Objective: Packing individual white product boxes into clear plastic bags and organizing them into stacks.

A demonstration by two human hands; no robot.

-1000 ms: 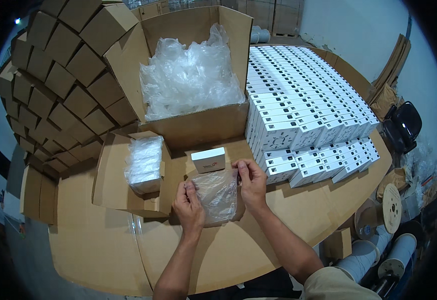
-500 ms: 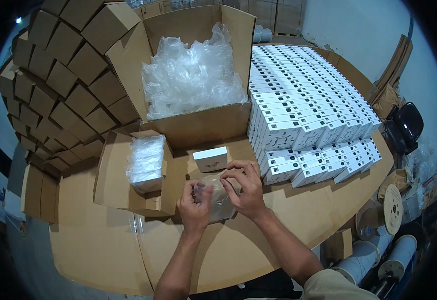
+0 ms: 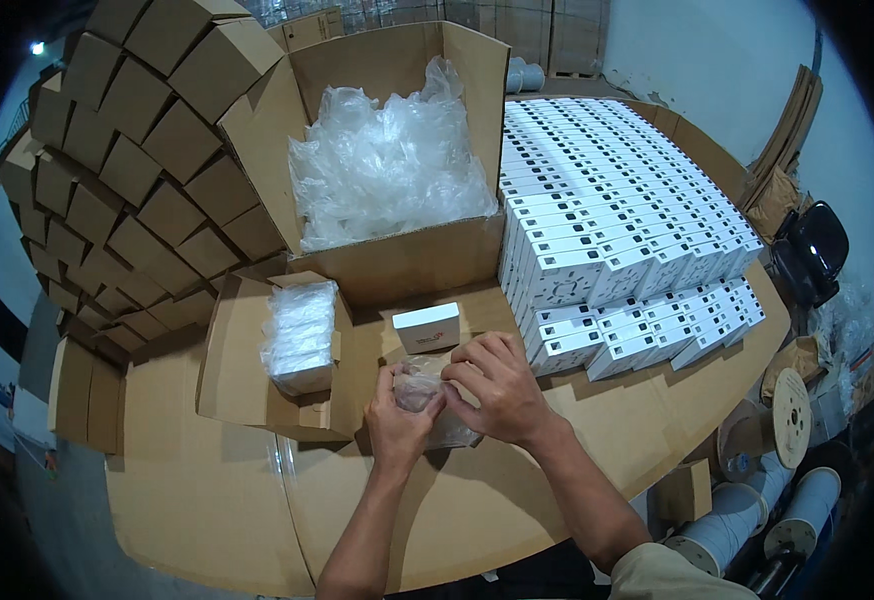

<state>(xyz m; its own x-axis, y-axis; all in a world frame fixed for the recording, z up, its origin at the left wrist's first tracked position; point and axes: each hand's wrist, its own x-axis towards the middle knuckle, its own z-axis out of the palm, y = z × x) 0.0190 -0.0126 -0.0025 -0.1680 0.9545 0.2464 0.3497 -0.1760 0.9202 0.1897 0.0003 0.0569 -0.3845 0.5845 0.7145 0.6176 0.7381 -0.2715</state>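
Note:
A clear plastic bag (image 3: 449, 432) is stretched between my two hands, low over the cardboard surface. My left hand (image 3: 398, 425) grips its left side, thumb and fingers around the film. The fingers of my right hand (image 3: 502, 392) pinch the upper right edge of the bag. Just beyond my hands stands a small white box (image 3: 427, 328) with a reddish mark on its front. To the left, an open carton (image 3: 232, 375) holds a row of white boxes wrapped in clear plastic (image 3: 302, 335).
A large open carton (image 3: 397, 272) full of loose plastic bags (image 3: 392, 165) stands behind. Rows of stacked white boxes (image 3: 597, 250) fill the right side. Brown cartons (image 3: 142, 240) are piled high at left. Cable spools (image 3: 789, 420) lie beyond the table's right edge.
My left hand has closed further on the bag, its fingers now nearer my right hand. The mouth of the bag looks more spread. The view has shifted slightly.

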